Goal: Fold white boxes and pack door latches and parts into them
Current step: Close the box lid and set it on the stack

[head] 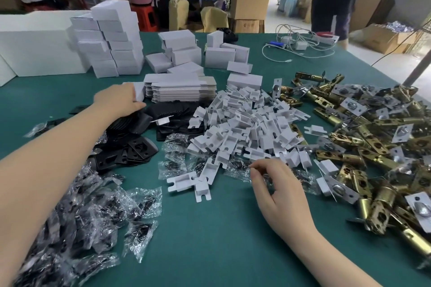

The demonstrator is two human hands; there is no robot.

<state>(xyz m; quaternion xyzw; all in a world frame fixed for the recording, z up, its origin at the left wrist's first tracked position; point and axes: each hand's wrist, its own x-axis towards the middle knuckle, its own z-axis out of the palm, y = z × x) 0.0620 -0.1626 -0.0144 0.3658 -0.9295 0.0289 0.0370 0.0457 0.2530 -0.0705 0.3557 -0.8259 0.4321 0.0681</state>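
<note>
From the head view, our left hand (116, 100) reaches far over the green counter (210, 240) and pinches a flat white box blank (139, 93) just beside the stack of unfolded blanks (179, 91), with the fingers curled on its edge. Our right hand (277, 189) is near us, and its thumb and forefinger are closed together on a small clear screw bag (240, 170) at the near edge of the pile of white card inserts (245, 128). The brass door latches (363, 147) lie in a big heap at the right, the black strike plates (137, 144) lie under our left forearm, and more bagged screws (93, 216) are spread at the near left. Folded boxes (116, 39) stand stacked at the far side. We think the risk is in the crowding: the left forearm passes low over the plates and bags, so pulling the blank back could sweep them off their piles. The bag is slippery and touches its neighbours, so the right hand may lift two bags, or drop it.
</note>
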